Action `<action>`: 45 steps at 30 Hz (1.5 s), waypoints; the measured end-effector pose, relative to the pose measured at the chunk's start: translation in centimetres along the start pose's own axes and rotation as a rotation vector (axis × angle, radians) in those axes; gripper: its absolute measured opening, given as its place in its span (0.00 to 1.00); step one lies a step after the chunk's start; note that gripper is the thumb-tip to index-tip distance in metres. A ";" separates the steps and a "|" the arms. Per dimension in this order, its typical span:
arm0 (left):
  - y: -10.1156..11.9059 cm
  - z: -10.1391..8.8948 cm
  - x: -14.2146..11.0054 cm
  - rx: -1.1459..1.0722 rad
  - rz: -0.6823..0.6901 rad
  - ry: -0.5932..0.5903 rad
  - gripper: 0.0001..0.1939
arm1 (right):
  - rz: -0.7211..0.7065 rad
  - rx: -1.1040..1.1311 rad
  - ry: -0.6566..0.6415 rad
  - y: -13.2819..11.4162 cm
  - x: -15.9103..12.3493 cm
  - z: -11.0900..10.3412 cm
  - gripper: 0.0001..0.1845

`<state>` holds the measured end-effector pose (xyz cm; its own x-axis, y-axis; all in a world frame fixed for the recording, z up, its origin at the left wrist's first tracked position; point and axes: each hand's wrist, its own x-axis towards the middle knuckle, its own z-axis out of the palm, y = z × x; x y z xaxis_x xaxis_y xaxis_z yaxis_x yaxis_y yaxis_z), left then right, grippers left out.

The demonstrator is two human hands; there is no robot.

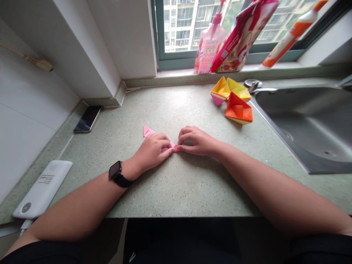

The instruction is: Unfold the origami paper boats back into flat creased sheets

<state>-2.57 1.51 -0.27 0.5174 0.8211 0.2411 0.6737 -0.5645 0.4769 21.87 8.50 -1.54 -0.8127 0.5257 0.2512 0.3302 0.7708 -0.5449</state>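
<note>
A piece of pink folded paper (148, 132) lies on the speckled green-grey counter (189, 190). My left hand (154, 150), with a black watch (115, 169) at its wrist, presses down over the middle of the paper and partly hides it. Thumb and fingers of that hand are closed at the paper's right part. My right hand (196, 141) pinches the right tip of the same paper between thumb and fingertips. The two hands are close together but apart.
Folded paper boats, including a red-orange one (238, 109) and a yellow one (238, 90), stand beside the steel sink (308, 121). A phone (88, 119) and white power bank (44, 189) lie left. A pink pump bottle (209, 46) and red bag (239, 40) stand on the sill.
</note>
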 end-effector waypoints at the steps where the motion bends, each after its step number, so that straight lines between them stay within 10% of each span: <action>1: 0.0 0.0 0.1 0.003 -0.001 0.000 0.09 | 0.007 -0.005 0.001 0.0 0.0 0.1 0.07; 31: -0.8 0.2 0.5 -0.074 -0.036 0.027 0.04 | 0.159 -0.021 0.035 -0.6 0.6 0.7 0.07; 45: -2.1 -0.9 -0.2 -0.056 0.239 -0.070 0.12 | 0.179 -0.010 0.025 -0.7 0.6 0.6 0.09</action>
<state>-4.60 2.60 -0.61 0.6949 0.6559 0.2947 0.4983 -0.7348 0.4602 20.85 8.05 -1.45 -0.7283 0.6637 0.1708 0.4736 0.6675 -0.5746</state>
